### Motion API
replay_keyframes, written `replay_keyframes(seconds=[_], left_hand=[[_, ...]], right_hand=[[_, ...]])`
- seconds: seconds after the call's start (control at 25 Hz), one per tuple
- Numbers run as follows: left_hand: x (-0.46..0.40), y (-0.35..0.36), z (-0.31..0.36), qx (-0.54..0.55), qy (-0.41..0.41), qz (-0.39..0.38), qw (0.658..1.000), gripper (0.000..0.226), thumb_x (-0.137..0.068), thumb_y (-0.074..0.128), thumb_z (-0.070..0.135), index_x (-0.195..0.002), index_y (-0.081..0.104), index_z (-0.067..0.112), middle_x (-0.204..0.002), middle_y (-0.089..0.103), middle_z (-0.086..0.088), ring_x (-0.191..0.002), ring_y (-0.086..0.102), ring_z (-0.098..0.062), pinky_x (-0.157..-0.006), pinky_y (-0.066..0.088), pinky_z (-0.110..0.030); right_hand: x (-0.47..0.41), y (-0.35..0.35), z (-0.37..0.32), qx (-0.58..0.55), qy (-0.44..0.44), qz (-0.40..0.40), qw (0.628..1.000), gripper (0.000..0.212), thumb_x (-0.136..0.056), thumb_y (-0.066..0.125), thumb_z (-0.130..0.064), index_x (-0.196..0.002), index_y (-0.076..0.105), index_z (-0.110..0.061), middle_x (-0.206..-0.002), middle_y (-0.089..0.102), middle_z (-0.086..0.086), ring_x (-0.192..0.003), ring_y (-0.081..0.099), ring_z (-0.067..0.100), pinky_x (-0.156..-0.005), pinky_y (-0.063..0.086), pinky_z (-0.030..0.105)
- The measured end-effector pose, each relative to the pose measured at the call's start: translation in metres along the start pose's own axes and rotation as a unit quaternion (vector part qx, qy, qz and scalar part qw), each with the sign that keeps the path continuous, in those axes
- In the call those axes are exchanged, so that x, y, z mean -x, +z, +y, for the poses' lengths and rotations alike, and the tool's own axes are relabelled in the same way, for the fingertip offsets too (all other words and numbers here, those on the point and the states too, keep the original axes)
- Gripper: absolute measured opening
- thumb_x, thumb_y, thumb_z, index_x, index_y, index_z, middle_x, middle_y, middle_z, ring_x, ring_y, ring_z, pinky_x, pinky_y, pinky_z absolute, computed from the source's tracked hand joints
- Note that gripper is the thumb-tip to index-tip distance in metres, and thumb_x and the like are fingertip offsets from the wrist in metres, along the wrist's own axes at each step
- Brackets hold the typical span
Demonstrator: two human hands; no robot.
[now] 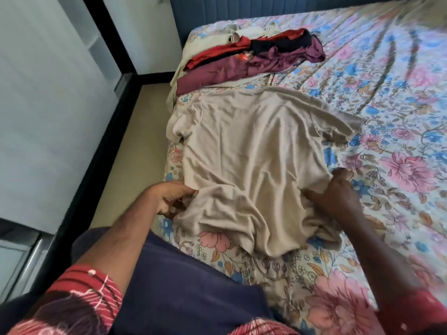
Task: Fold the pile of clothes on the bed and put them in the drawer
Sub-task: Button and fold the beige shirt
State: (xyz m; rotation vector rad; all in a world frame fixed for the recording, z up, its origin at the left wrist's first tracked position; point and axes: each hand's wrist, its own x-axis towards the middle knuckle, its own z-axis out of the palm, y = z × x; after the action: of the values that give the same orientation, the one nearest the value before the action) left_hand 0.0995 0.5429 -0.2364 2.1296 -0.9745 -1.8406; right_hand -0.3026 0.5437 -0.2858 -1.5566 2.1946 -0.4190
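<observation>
On bed (362, 97): beige shirt (251, 151) spread flat for folding; left hand (174, 199) and right hand (338, 189) seemingly pinching hem corners, fingers curled.

Left hand (173, 198): fingertips tucked behind the near left edge of the beige shirt (251, 165); grasp itself concealed by cloth
Right hand (335, 192): motion-blurred; fingers sunk into a fold at the shirt's near right edge
Bed (387, 105): cut off by the right and lower frame edges
Pile of clothes (254, 58): garments overlap; number and kind of pieces not distinguishable
Headboard (242, 6): truncated at the upper edge
Sleeves (94, 293): cropped at the bottom edge; right one blurred
</observation>
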Motion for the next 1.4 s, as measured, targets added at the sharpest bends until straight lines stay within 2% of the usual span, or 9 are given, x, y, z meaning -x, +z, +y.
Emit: replay_keyframes(seconds=[0.16,0.28,0.4,0.64,0.88,1.04,1.16,1.28,1.4], left_hand=[[0.012,0.001,-0.035,0.074,0.058,-0.015,0.996,0.02,-0.097,0.064,0.027,-0.089,0.065,0.008,-0.077,0.065,-0.006,-0.063,0.061,-0.02,-0.064,0.049,-0.036],[0.016,-0.015,-0.046,0.211,0.125,0.015,0.969,0.025,-0.099,0.058,0.035,-0.095,0.065,0.011,-0.084,0.066,-0.009,-0.073,0.063,-0.024,-0.073,0.051,-0.04],[0.017,-0.018,-0.062,0.223,0.135,0.004,0.965,0.034,-0.094,0.062,0.04,-0.112,0.069,0.012,-0.105,0.071,-0.011,-0.093,0.067,-0.028,-0.081,0.057,-0.043],[0.01,-0.017,-0.082,0.317,0.179,0.056,0.929,0.037,-0.094,0.065,0.025,-0.127,0.065,0.008,-0.124,0.071,-0.014,-0.097,0.073,-0.022,-0.064,0.063,-0.035],[0.016,-0.023,-0.113,0.178,0.087,-0.045,0.979,0.097,-0.041,0.105,0.031,-0.123,0.066,-0.003,-0.123,0.07,-0.023,-0.104,0.073,-0.035,-0.08,0.062,-0.053],[0.015,-0.03,-0.12,0.152,0.107,0.045,0.982,0.052,-0.071,0.081,0.029,-0.117,0.068,0.005,-0.122,0.07,-0.022,-0.094,0.072,-0.03,-0.086,0.057,-0.045],[0.019,-0.029,-0.129,-0.003,0.086,0.045,0.995,0.056,-0.068,0.089,0.034,-0.115,0.07,0.01,-0.109,0.077,-0.013,-0.104,0.071,-0.033,-0.091,0.054,-0.043],[0.024,-0.028,-0.13,-0.189,0.039,0.042,0.98,0.062,-0.062,0.092,0.045,-0.11,0.07,0.013,-0.097,0.076,-0.012,-0.079,0.066,-0.025,-0.056,0.047,-0.027],[0.021,-0.029,-0.112,-0.203,0.022,0.093,0.975,0.068,-0.064,0.087,0.061,-0.107,0.062,0.015,-0.093,0.071,-0.006,-0.078,0.067,-0.019,-0.057,0.056,-0.033]], right_hand=[[0.041,-0.02,0.021,-0.175,0.009,-0.124,0.977,0.056,-0.069,0.09,-0.052,-0.093,0.073,-0.005,-0.09,0.076,0.016,-0.085,0.072,0.035,-0.072,0.059,0.042],[0.069,-0.025,0.029,-0.391,-0.016,-0.138,0.91,0.064,-0.066,0.091,-0.051,-0.108,0.071,-0.006,-0.098,0.078,0.012,-0.091,0.076,0.032,-0.074,0.061,0.039],[0.085,-0.022,0.042,-0.331,0.021,-0.148,0.932,0.041,-0.077,0.089,-0.021,-0.11,0.069,-0.006,-0.097,0.079,0.011,-0.087,0.077,0.029,-0.078,0.062,0.044],[0.103,-0.036,0.059,-0.553,0.119,0.018,0.825,0.008,-0.101,0.061,-0.014,-0.106,0.067,-0.013,-0.1,0.073,0.008,-0.089,0.07,0.021,-0.067,0.062,0.034],[0.123,-0.037,0.075,-0.404,0.157,-0.08,0.898,0.036,-0.089,0.078,-0.015,-0.12,0.061,-0.007,-0.106,0.072,0.02,-0.077,0.073,0.03,-0.059,0.061,0.038],[0.129,-0.056,0.071,-0.413,0.146,-0.075,0.896,0.04,-0.091,0.075,-0.018,-0.127,0.057,-0.013,-0.105,0.07,0.017,-0.068,0.072,0.022,-0.053,0.058,0.034],[0.133,-0.053,0.077,-0.084,0.091,-0.073,0.99,0.069,-0.077,0.089,-0.035,-0.133,0.054,-0.013,-0.124,0.065,0.016,-0.1,0.066,0.031,-0.075,0.047,0.033],[0.141,-0.053,0.074,0.053,0.08,-0.07,0.993,0.085,-0.067,0.093,-0.045,-0.134,0.049,-0.018,-0.136,0.058,0.019,-0.119,0.056,0.038,-0.091,0.045,0.043],[0.131,-0.048,0.042,0.108,0.003,-0.014,0.994,0.086,-0.069,0.09,-0.048,-0.137,0.042,-0.026,-0.149,0.037,0.015,-0.135,0.042,0.042,-0.11,0.033,0.065]])
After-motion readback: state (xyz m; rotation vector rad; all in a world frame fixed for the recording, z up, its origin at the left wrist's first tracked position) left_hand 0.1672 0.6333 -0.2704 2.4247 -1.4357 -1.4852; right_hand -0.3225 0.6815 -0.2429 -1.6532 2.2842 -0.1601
